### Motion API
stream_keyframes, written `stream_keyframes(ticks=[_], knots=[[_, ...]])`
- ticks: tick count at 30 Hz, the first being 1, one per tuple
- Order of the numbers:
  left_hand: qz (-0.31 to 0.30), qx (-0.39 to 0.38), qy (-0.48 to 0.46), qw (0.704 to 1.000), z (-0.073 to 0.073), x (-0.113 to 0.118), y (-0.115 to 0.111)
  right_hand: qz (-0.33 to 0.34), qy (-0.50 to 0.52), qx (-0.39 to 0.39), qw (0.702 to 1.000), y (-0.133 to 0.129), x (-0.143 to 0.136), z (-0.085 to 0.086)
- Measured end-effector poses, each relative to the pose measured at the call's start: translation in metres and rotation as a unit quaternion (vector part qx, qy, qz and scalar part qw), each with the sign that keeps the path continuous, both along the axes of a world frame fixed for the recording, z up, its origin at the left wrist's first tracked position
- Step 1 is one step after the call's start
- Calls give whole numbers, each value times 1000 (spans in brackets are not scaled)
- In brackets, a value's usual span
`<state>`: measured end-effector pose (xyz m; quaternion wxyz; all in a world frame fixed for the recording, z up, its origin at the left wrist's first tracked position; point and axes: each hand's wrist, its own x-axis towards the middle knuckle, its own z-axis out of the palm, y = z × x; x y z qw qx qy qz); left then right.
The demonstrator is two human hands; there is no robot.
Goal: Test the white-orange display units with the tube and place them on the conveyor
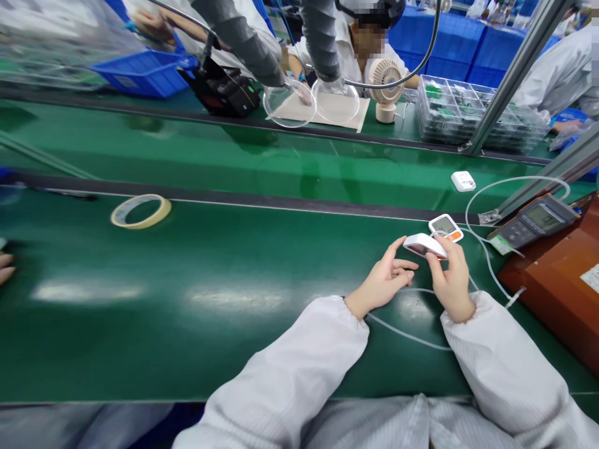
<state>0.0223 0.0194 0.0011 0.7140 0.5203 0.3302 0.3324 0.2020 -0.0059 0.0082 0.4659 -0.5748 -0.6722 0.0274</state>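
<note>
My right hand (pixel 452 277) pinches a small white electronic device (pixel 423 244) between thumb and fingers, tilted and raised over the green table. My left hand (pixel 386 280) is at the device's left end, its index fingertip touching or almost touching the edge and its other fingers apart. Just behind lies a second white device (pixel 445 227) with a grey screen and orange buttons, partly covered by the right fingers. A thin pale tube (pixel 412 337) curves across the table below both hands.
On the right, a grey handheld meter (pixel 538 221) rests by a brown-orange box (pixel 556 280) with a tube attached. A white square unit (pixel 463 181) lies on the green strip beyond. A tape roll (pixel 141 212) sits left. Another person's fingers (pixel 5 268) show at the left edge.
</note>
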Motion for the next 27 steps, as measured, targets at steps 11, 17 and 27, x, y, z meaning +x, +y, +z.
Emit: stream_keyframes(ticks=[11,17,27], knots=[[-12,24,29,999,1,1,1,-31,-86,-59,994,10,15,-9],[-14,25,37,999,-1,1,3,-51,-113,-61,990,12,14,-11],[43,13,5,999,7,0,7,16,-16,94,995,-17,-1,30]])
